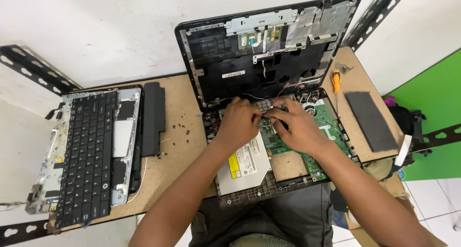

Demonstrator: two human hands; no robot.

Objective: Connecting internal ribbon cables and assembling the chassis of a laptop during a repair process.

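Observation:
A dismantled laptop base (249, 191) lies at the table's near edge, with its green circuit board (331, 129) and silver optical drive (245, 167) exposed. The opened black lid shell (225, 55) stands up behind it. My left hand (237, 122) and my right hand (297, 127) meet over the rear of the board near the hinge. Their fingertips pinch at a small part beside thin red and black wires (283, 91). Whatever sits between the fingers is too small to make out.
A black keyboard (89, 155) rests on the silver palm-rest panel (126, 136) at the left, beside a black battery bar (153, 118). Small screws (182, 127) are scattered mid-table. An orange-handled screwdriver (336, 86) and a dark foam pad (370, 119) lie at the right.

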